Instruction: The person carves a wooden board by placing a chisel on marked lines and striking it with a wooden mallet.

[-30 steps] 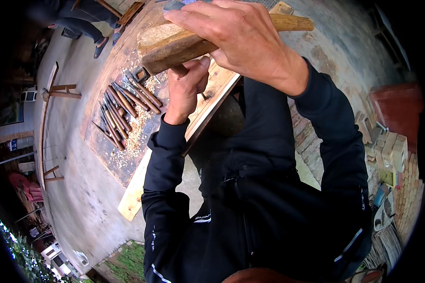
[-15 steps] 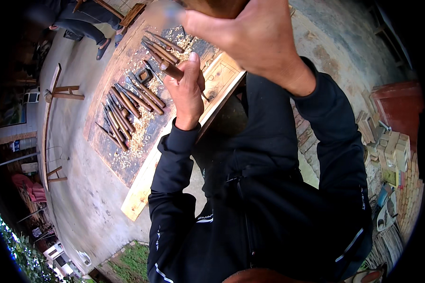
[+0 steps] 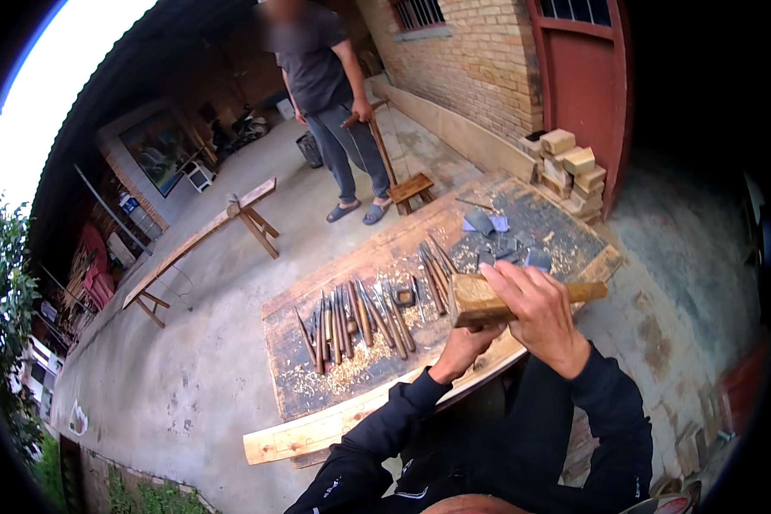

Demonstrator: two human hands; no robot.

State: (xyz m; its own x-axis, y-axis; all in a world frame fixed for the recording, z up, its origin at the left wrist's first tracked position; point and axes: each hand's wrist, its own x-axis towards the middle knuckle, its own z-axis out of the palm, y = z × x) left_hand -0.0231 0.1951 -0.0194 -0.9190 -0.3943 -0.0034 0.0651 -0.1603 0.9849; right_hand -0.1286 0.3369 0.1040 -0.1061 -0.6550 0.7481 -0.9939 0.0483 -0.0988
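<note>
My right hand (image 3: 544, 319) is closed around a wooden mallet (image 3: 478, 294), its blocky head toward the left and its handle sticking out to the right. Just under the mallet head is my left hand (image 3: 464, 349), its fingers mostly hidden. Half a second ago that hand gripped a wooden-handled chisel upright; the mallet now covers the tool. Both hands are over a pale plank (image 3: 317, 433) lying along the near edge of the worktable (image 3: 287, 310). Left of my hands, several wooden-handled chisels (image 3: 351, 317) lie in a row among wood shavings (image 3: 343, 375).
A small dark square block (image 3: 404, 297) sits between the chisels. Grey sheets and a purple cloth (image 3: 495, 224) lie at the table's far side. Beyond stands a person (image 3: 325, 103) holding a wooden-framed saw beside a stool (image 3: 413, 186). A long bench (image 3: 201, 230) stands left; stacked wood blocks (image 3: 574, 167) right.
My view has swung up and outward, bringing the standing person and the courtyard in. The mallet has come down from the top of the view to over my left hand, hiding the chisel.
</note>
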